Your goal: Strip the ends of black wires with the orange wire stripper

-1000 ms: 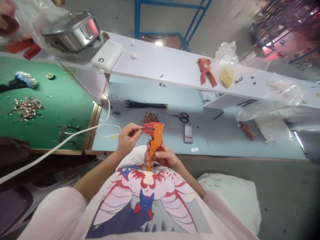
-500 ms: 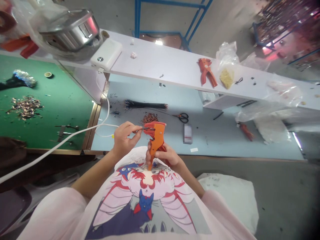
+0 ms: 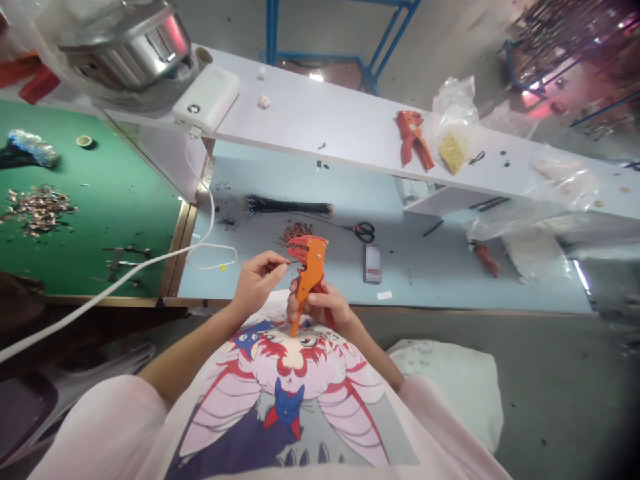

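My right hand (image 3: 323, 303) is wrapped round the handles of an orange and red wire stripper (image 3: 314, 267), its head pointing up and its jaws facing left. My left hand (image 3: 260, 280) pinches a thin dark wire (image 3: 293, 262) between thumb and fingertips. The wire's end lies at the lower side of the jaws; whether it touches them I cannot tell. Just beyond the tool a pile of copper-coloured and dark scraps (image 3: 297, 230) lies on the blue mat. A bundle of black wires (image 3: 290, 205) rests behind that pile.
Black-handled scissors (image 3: 364, 232) and a phone-like object (image 3: 372, 264) lie right of the tool. A second red wire stripper (image 3: 414, 140) is on the white shelf (image 3: 350, 113). A white power bank (image 3: 207, 100) there has a white cable (image 3: 125, 273) crossing the left side.
My left hand has dropped slightly and the wire has shifted from inside the stripper's jaws to lower beside them. My right hand still grips the stripper. The whole view has shifted a little.
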The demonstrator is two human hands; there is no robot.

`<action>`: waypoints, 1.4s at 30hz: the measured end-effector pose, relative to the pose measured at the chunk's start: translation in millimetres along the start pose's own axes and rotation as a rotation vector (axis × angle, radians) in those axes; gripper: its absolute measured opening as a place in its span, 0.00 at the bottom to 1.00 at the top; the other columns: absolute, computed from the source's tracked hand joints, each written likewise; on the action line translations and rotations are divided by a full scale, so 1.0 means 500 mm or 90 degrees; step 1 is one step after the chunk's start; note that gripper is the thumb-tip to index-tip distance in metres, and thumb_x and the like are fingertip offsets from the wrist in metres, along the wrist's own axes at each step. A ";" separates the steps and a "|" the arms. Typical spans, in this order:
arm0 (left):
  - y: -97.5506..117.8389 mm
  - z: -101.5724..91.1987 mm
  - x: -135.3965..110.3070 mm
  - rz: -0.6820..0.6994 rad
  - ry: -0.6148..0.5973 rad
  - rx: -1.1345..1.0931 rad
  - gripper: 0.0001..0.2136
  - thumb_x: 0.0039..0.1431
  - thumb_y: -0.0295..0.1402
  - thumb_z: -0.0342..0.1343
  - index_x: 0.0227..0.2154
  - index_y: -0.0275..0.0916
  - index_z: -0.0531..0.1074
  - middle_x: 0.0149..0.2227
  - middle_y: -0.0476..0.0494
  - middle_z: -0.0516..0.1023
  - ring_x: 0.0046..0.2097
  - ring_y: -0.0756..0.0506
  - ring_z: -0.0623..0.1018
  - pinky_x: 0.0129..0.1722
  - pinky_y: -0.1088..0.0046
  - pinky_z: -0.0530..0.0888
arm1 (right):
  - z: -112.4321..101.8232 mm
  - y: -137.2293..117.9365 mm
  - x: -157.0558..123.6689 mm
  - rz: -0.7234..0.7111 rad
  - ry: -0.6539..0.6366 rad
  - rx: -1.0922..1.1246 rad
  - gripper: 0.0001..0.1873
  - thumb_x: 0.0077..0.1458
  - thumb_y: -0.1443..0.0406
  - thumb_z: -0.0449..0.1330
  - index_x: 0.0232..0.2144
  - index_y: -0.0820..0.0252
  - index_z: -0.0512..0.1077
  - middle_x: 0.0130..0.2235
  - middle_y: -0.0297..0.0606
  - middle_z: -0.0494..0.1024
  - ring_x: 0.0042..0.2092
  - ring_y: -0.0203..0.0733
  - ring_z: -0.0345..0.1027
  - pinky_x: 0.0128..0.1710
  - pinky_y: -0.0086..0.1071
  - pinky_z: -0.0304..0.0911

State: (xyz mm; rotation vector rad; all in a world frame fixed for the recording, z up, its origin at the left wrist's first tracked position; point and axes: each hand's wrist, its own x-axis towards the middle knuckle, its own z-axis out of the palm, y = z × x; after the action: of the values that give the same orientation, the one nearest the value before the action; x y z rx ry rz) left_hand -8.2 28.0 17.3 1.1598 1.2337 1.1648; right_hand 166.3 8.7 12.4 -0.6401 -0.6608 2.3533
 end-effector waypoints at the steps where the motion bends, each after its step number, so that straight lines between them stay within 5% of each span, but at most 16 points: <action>1: -0.002 0.005 -0.003 -0.016 -0.013 -0.017 0.05 0.52 0.34 0.57 0.28 0.38 0.73 0.28 0.49 0.75 0.31 0.51 0.73 0.32 0.75 0.70 | 0.001 0.002 0.001 0.003 -0.007 0.014 0.18 0.49 0.61 0.61 0.41 0.64 0.65 0.31 0.38 0.74 0.31 0.43 0.72 0.35 0.40 0.67; 8: -0.009 0.017 -0.005 -0.046 -0.073 -0.055 0.05 0.52 0.34 0.57 0.30 0.38 0.73 0.30 0.47 0.77 0.33 0.49 0.75 0.34 0.73 0.71 | 0.007 0.008 0.003 0.017 -0.057 0.054 0.17 0.48 0.62 0.61 0.39 0.63 0.64 0.30 0.38 0.74 0.31 0.43 0.71 0.32 0.40 0.67; 15: -0.012 0.018 -0.007 0.086 -0.070 0.081 0.05 0.54 0.29 0.54 0.29 0.38 0.75 0.30 0.46 0.75 0.33 0.50 0.73 0.31 0.75 0.67 | 0.004 0.012 0.000 0.037 -0.026 0.045 0.18 0.45 0.58 0.60 0.36 0.61 0.61 0.26 0.34 0.71 0.27 0.42 0.69 0.33 0.47 0.68; 21: -0.013 0.020 -0.005 0.190 -0.057 0.158 0.05 0.53 0.26 0.55 0.28 0.40 0.76 0.24 0.50 0.72 0.25 0.53 0.66 0.24 0.77 0.62 | 0.004 0.014 -0.002 0.038 -0.030 0.076 0.16 0.47 0.58 0.60 0.34 0.60 0.61 0.24 0.32 0.69 0.25 0.38 0.66 0.30 0.41 0.68; 42: -0.004 0.028 -0.001 0.149 -0.082 0.149 0.07 0.51 0.23 0.54 0.28 0.39 0.76 0.25 0.49 0.72 0.26 0.53 0.68 0.26 0.78 0.64 | 0.003 0.018 0.000 0.025 -0.024 0.092 0.15 0.50 0.56 0.59 0.30 0.58 0.60 0.21 0.28 0.66 0.20 0.34 0.62 0.25 0.35 0.67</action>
State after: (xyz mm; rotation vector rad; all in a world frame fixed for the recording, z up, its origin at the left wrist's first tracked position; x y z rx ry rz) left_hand 5.6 27.5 15.4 1.5649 1.1811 1.1161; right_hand 161.7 2.3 8.1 -0.5510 -0.4933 2.4286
